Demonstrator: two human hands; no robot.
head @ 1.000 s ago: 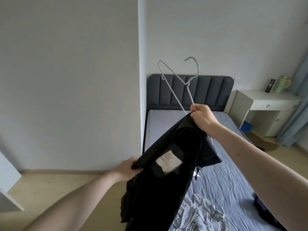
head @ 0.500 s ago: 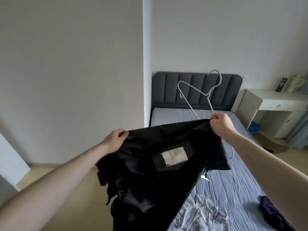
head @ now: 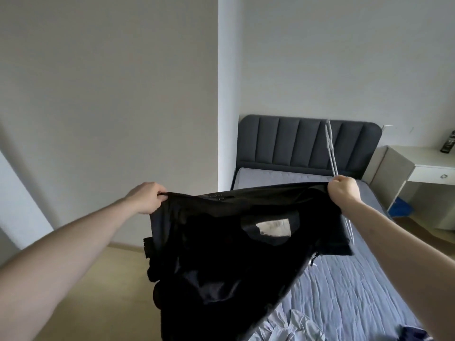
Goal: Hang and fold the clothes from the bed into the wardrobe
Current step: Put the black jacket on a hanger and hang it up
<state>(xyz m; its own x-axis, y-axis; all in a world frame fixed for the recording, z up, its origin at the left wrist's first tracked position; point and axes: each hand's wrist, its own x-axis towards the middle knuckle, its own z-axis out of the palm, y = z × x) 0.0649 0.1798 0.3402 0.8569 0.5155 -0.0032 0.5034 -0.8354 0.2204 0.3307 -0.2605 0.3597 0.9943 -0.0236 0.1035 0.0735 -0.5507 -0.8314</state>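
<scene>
Pale walls and a dark grey padded headboard (head: 307, 141) stand behind the work, with a bed under a blue-grey quilted sheet (head: 344, 291) running below and to the right of both hands. A black garment with a pale sewn-in label (head: 221, 254) is stretched between the two hands, held up in the air above the bed's near edge and the wooden floor, not resting on anything. The left hand (head: 147, 196) is closed as a grip on one end of the garment's upper hem. The right hand (head: 343, 190) is closed as a grip on the other end together with a thin grey wire hanger (head: 331, 148), whose frame rises above that grip and also shows just below it, edge-on to the camera.

The step in hand appears to be opening the garment so that the hanger can be fed in. It would best be done with the hem kept taut and level between the grips, so that the opening can be found. The hanger would then need turning flat to the fabric before being slid inside, or its wire end may snag the lining. A crumpled light grey garment (head: 290, 326) and a dark blue one (head: 416, 333) lie on the bed below the right grip, not yet dealt with. The wardrobe is not in view.
</scene>
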